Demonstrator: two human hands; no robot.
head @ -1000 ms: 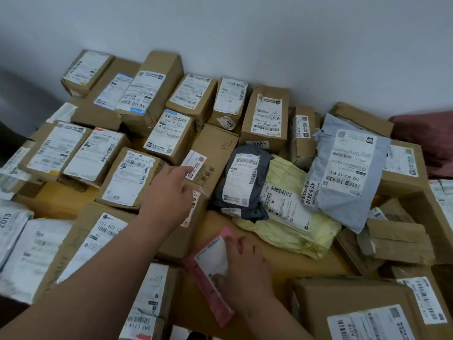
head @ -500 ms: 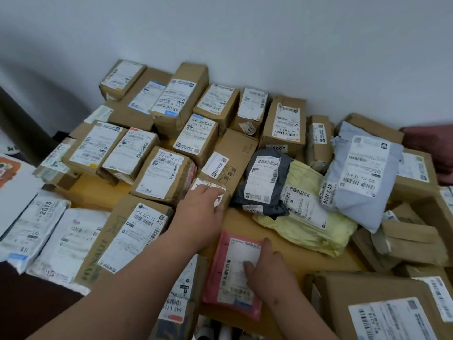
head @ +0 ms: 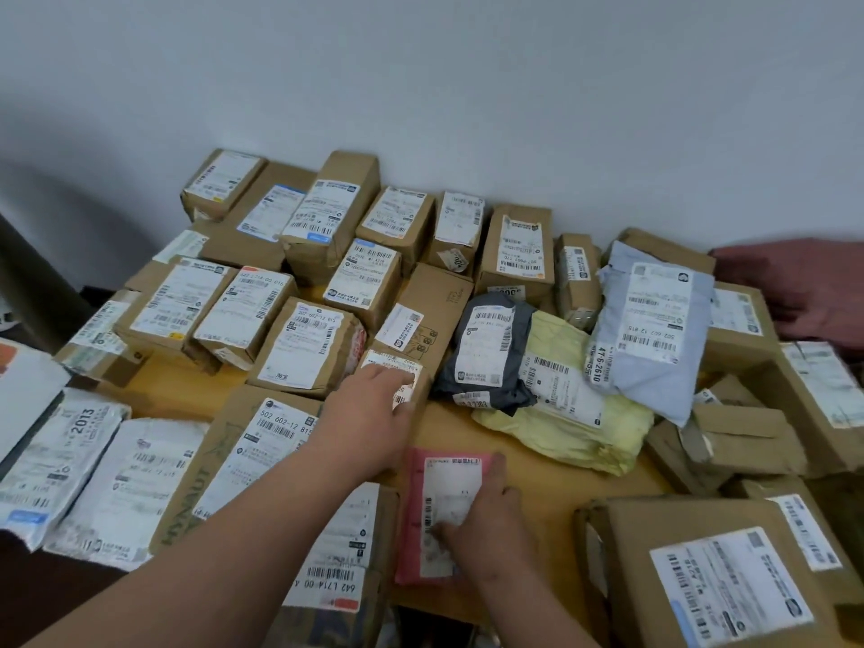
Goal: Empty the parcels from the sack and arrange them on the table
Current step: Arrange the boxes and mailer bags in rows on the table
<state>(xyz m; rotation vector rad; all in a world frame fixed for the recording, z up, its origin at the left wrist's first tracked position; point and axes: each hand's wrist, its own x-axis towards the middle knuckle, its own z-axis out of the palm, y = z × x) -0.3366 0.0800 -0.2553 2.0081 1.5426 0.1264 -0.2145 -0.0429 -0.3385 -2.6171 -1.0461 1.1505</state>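
Arranging appears to be the step in hand: the right hand presses flat, fingers spread, on the pink mailer at the wooden table's near edge, while the left hand, beyond the mailer, rests relaxed fingers on a small labelled box, which probably wants nudging into line next.

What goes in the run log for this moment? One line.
left hand: rests on small brown cardboard box | right hand: presses flat pink plastic mailer on yellow wooden table | stage: arranging
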